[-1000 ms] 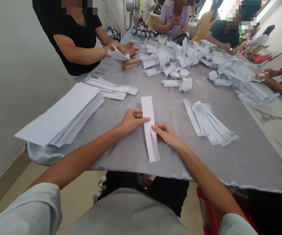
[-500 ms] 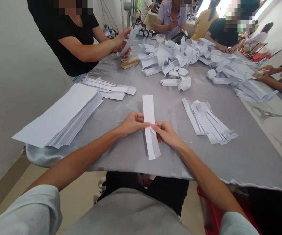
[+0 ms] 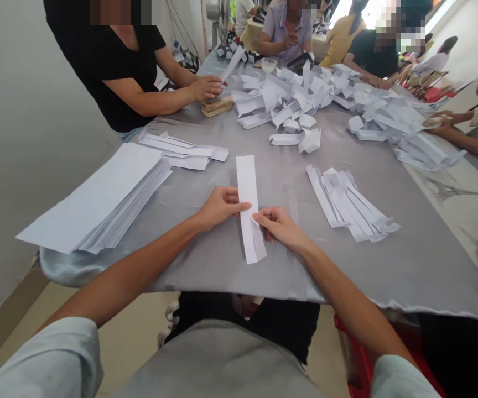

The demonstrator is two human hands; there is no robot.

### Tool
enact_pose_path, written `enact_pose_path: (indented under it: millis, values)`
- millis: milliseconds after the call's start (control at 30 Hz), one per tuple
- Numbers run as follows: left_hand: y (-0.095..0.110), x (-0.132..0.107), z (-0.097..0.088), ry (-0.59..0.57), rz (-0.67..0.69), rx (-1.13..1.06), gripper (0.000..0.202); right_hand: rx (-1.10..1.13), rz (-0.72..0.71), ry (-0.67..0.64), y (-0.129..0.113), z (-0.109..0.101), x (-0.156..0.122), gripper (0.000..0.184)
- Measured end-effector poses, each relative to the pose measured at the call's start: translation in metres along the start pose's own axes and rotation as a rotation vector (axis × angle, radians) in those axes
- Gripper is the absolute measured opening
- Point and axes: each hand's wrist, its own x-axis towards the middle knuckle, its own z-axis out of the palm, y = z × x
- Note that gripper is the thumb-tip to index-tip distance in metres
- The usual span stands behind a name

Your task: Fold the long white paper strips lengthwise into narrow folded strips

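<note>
Between my hands is a narrow folded strip of white paper (image 3: 247, 179), held lengthwise away from me above the grey tablecloth. My left hand (image 3: 221, 208) pinches its left edge near the middle, thumb on top and fingers behind. On the other side, my right hand (image 3: 278, 224) grips the right edge slightly lower, its thumb pressing on the paper. Below that thumb the near part of the strip has a raised fold along the right. To my right lies a small pile of folded paper strips (image 3: 347, 202). A stack of large white sheets (image 3: 93, 193) is at my left.
Folded strips (image 3: 189, 149) lie beyond the stack. A wooden block (image 3: 217, 107) rests near a co-worker's hands (image 3: 208, 88), which hold a white paper piece. A large heap of folded paper (image 3: 289, 99) covers the far middle. Another person's hand (image 3: 442, 122) is at the right. A red stool (image 3: 353, 354) stands below the table.
My thumbs have moved slightly apart, and the strip has shifted a little left and away from me. The co-worker at the left has lowered their hands and paper towards the wooden block.
</note>
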Motion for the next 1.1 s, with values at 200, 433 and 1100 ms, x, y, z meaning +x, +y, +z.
enact_pose_path:
  millis: [200, 433, 1100]
  values:
    - [0.0067, -0.0026, 0.0001, -0.137, -0.074, 0.041, 0.044, 0.028, -0.031, 0.028, 0.0015, 0.0018, 0.0043, 0.05]
    - [0.0051, -0.0024, 0.004, -0.043, -0.024, 0.038, 0.042, 0.005, -0.007, 0.044, -0.0011, 0.0012, 0.0003, 0.05]
    - [-0.0009, 0.0035, 0.0022, 0.346, 0.077, -0.073, 0.043, -0.099, -0.162, 0.251, 0.006, 0.0015, 0.0008, 0.05]
